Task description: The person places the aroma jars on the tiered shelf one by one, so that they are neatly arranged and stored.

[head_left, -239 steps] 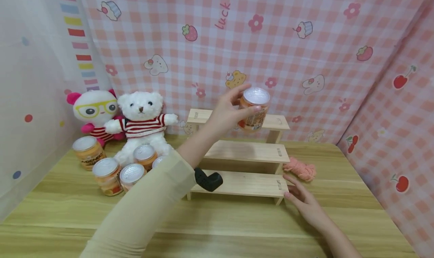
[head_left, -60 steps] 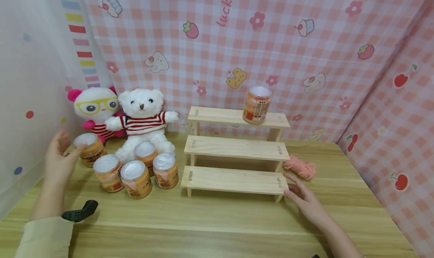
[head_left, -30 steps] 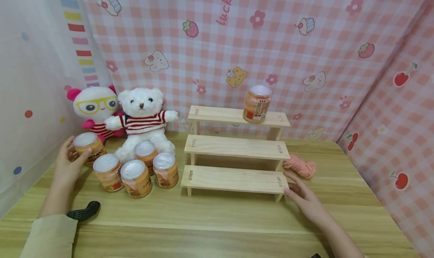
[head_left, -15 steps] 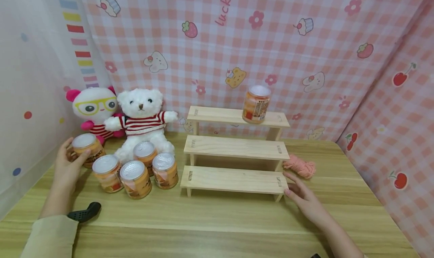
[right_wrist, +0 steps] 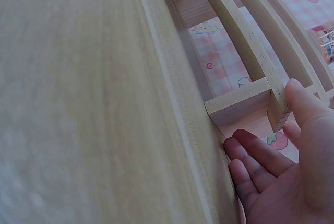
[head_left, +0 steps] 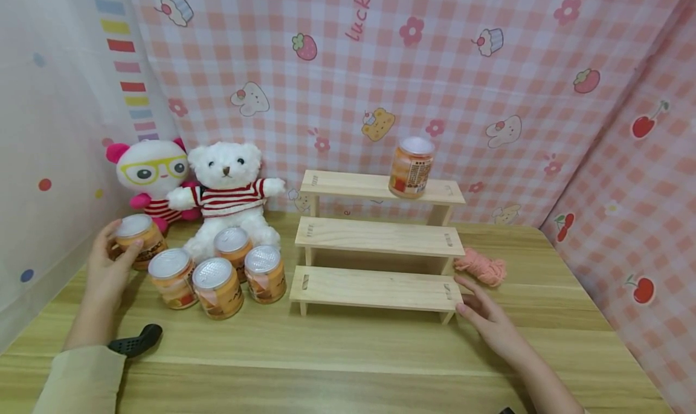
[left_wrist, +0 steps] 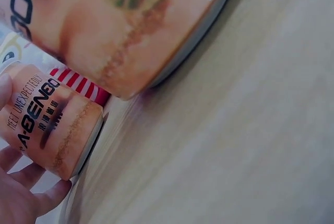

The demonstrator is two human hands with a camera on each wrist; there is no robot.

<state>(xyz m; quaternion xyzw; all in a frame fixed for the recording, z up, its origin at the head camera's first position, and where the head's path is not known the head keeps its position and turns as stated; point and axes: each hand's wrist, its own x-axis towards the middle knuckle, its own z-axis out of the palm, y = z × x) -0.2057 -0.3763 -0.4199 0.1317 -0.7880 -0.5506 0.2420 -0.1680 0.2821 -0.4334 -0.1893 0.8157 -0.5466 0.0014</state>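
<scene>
At the left, my left hand (head_left: pixel 109 269) holds an orange can (head_left: pixel 144 245) with a silver lid, thumb on the near side and fingers round the far side. That can (left_wrist: pixel 49 122) stands upright on the table, its A-BENBO lettering visible in the left wrist view. Several similar cans (head_left: pixel 219 293) are grouped just to its right. My right hand (head_left: pixel 492 326) rests at the right end of a three-step wooden shelf (head_left: pixel 375 290). In the right wrist view, the thumb touches the lowest board's end, while the other fingers are loosely bent below it. One can (head_left: pixel 411 169) stands on the top step.
Behind the cans sit a white teddy bear (head_left: pixel 228 190) in a striped sweater and a panda doll (head_left: pixel 157 172) with yellow glasses. A pink yarn bundle (head_left: pixel 481 266) lies right of the shelf. Patterned cloth (head_left: pixel 348 87) hangs behind the wooden table (head_left: pixel 326 359).
Eight seconds ago my left hand held a can above the top step; that can now stands there. The left hand has moved to the leftmost can and grips it. My right hand stays put.
</scene>
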